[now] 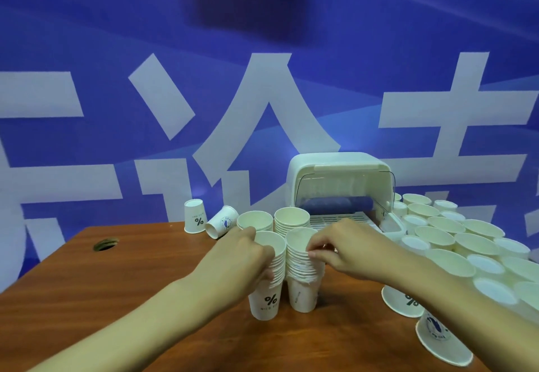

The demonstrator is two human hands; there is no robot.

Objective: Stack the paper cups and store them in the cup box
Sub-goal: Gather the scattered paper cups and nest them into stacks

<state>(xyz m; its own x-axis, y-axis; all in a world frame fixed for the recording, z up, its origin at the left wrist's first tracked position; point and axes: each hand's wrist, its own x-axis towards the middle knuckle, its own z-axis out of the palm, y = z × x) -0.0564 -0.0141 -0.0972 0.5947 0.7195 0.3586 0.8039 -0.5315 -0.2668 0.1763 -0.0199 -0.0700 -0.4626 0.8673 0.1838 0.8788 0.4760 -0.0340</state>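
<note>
**Both hands closed on two stacks of cups**

Your left hand (248, 252) is wrapped around the ribbed upper part of the left stack of nested white paper cups (269, 277), fingers curled round its far side and thumb side toward you; the bottom cup shows a black percent mark on smooth matte paper. Your right hand (341, 247) pinches the rolled rims of the right stack of nested white paper cups (303, 275), fingertips (313, 250) pressed on the layered edges near its top. The two stacks stand upright, touching or nearly so, between your hands on the reddish-brown wood-grain table (131, 278).

Just beyond your fingers stand two more upright stacks, the short rear stack (254, 220) and the taller rear stack (292, 219). Beyond your right fingers sits the white rounded plastic cup box (335, 173), its clear lid raised and a slotted white tray (335, 220) showing at its floor.

Beyond your left fingers are one inverted white cup (195, 215) with a percent mark and one tipped white cup (223, 221) lying on its side. To the right of your right hand spreads a crowd of loose white cups (455, 243), some open end up, some inverted. A round cable hole (105, 244) lies left of your left hand. Behind all stands a blue banner with large white characters (262, 94).
</note>
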